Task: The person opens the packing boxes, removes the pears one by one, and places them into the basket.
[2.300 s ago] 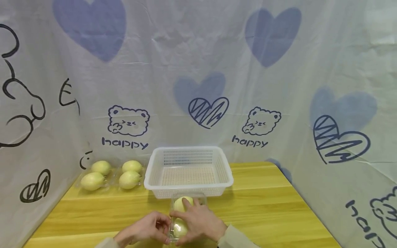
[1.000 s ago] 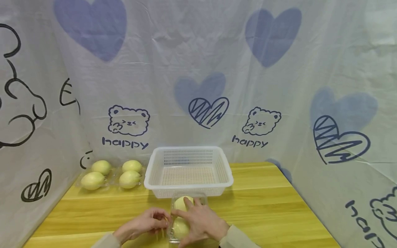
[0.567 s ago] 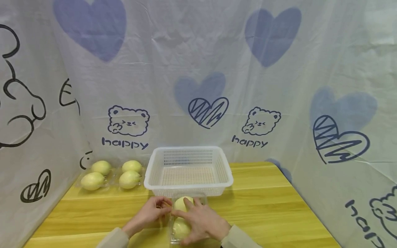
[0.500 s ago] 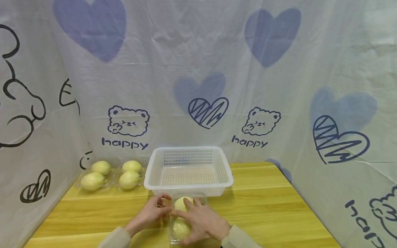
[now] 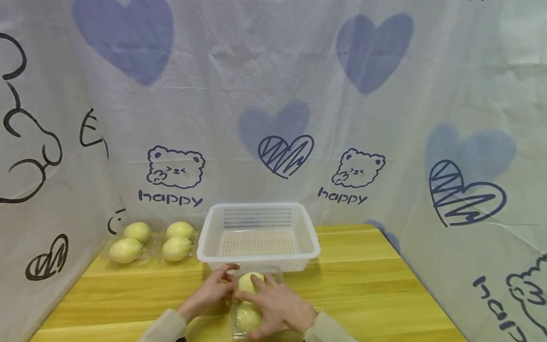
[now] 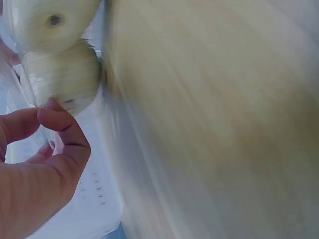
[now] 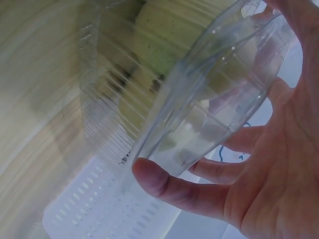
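A clear plastic clamshell box (image 5: 275, 274) stands at the near middle of the table, with pale yellow fruit (image 5: 248, 317) inside. My right hand (image 5: 279, 306) rests spread across its lid, covering much of the fruit in the head view. One of its fingertips (image 7: 149, 174) lies right at the lid's edge in the right wrist view. At the box's far left corner is my left hand (image 5: 213, 289). In the left wrist view, its thumb and index finger (image 6: 65, 127) pinch the thin clear rim beside the fruit.
A white perforated basket (image 5: 258, 263) stands directly behind the box. To the basket's left are two more clear boxes of the same fruit, one at far left (image 5: 125, 250) and one nearer the basket (image 5: 176, 249). A white printed curtain (image 5: 239, 85) hangs around the yellow wood-grain table (image 5: 363, 285).
My left hand has moved from the box's near left corner along its left side to the far corner. My right hand has stayed spread on the lid.
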Demonstrator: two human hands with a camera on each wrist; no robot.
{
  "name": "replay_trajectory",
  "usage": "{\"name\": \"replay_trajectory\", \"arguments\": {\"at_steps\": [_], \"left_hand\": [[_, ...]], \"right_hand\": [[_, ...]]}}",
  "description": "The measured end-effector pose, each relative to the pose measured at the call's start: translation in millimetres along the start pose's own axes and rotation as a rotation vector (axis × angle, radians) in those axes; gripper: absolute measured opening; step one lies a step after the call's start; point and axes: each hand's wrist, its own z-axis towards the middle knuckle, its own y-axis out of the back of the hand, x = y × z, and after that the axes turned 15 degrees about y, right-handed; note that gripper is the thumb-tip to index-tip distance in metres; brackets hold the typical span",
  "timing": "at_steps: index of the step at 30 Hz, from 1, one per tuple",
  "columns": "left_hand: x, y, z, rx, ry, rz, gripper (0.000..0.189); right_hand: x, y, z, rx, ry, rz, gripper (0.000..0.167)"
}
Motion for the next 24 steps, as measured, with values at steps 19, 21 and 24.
{"name": "replay_trajectory", "arguments": {"at_steps": [19, 21, 24], "left_hand": [[2.8, -7.6, 6.6, -0.012, 0.029, -0.102, 0.047], [3.4, -7.4, 6.6, 0.001, 0.037, -0.118, 0.047], [4.0, -7.7, 6.4, 0.025, 0.043, -0.139, 0.048]], "right_hand": [[-1.9, -4.2, 0.8, -0.014, 0.023, -0.024, 0.087], [-1.8, -4.7, 0.7, -0.019, 0.026, -0.025, 0.087], [-1.4, -4.3, 0.1, -0.023, 0.027, -0.025, 0.087]]}}
